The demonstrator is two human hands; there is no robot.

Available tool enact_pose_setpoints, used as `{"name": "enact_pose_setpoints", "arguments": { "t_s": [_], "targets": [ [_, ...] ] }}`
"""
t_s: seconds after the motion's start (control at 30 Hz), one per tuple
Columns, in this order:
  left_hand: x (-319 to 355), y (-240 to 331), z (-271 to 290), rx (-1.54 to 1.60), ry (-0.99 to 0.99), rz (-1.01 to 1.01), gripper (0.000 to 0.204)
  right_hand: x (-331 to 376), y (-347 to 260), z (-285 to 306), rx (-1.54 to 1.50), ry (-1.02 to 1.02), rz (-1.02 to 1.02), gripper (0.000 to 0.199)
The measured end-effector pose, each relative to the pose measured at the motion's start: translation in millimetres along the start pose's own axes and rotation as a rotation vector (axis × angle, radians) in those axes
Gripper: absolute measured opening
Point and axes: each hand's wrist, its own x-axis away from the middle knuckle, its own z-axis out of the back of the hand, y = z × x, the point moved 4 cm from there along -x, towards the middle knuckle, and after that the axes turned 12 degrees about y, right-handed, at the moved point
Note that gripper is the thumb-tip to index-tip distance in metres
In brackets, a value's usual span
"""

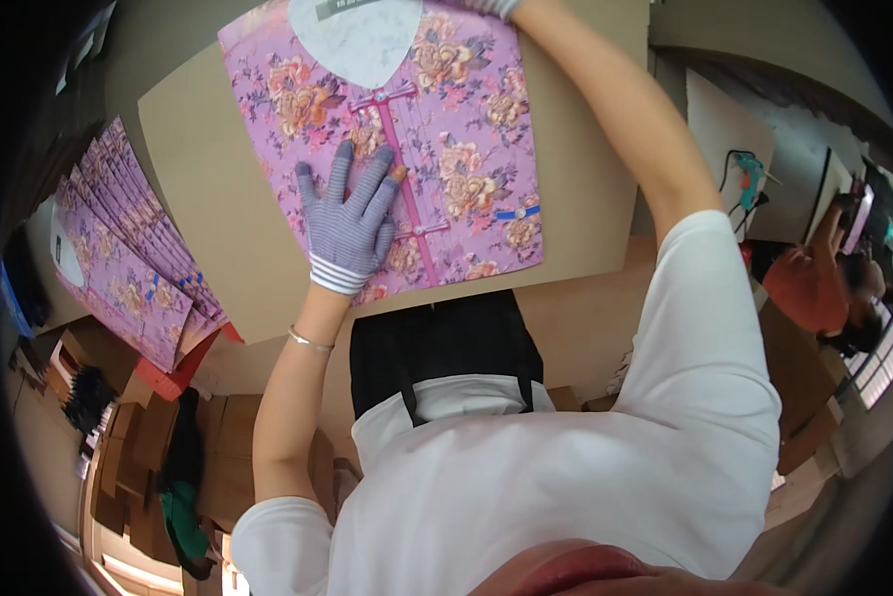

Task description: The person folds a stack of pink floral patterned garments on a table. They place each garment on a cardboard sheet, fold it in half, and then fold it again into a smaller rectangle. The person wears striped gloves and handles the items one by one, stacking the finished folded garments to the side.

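Note:
A flat, shirt-shaped purple floral piece [466, 179] lies on a cardboard sheet [591, 199] in front of me. It has pink trim down its front, a pale neck panel [352, 45] and a small blue band at its right side. I cannot tell whether it is cloth or paper. My left hand [352, 219], in a grey striped glove, rests flat on its lower left part with the fingers spread. At the piece's top right edge, my right hand [486, 4] is gloved too and mostly cut off by the frame, its fingers hidden.
At the left stands a fanned stack of matching purple floral pieces [129, 248] above a red object [176, 372]. Brown cardboard boxes [134, 447] are at the lower left. A teal glue gun [749, 179] lies on the right, and another person [814, 283] sits beyond it.

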Motion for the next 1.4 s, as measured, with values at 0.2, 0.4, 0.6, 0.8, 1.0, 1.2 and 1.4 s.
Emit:
{"name": "enact_pose_setpoints", "arguments": {
  "t_s": [0.2,0.4,0.6,0.8,1.0,1.2,1.4],
  "targets": [
    [0,2,5,-0.025,0.041,-0.003,0.056,51,-56,21,-0.091,-0.102,-0.150,0.053],
    [3,-2,-3,-0.055,0.115,-0.082,0.058,160,-233,155,-0.421,-0.376,-0.294,0.056],
    [10,2,2,-0.032,0.073,-0.148,0.060,177,-286,228,-0.685,-0.177,-0.988,0.021],
    [68,24,6,0.025,-0.028,-0.270,0.059,209,-289,219,-0.886,-0.181,-1.707,0.019],
    [69,23,6,0.066,-0.033,-0.222,0.056,203,-175,133,-0.150,-0.149,-1.376,0.025],
    [62,25,1,0.102,-0.046,-0.248,0.056,172,35,49,0.175,-0.414,-1.290,0.023],
    [70,19,6,0.125,-0.051,-0.180,0.057,132,27,42,-0.742,0.346,-1.936,0.022]
  ]
}}
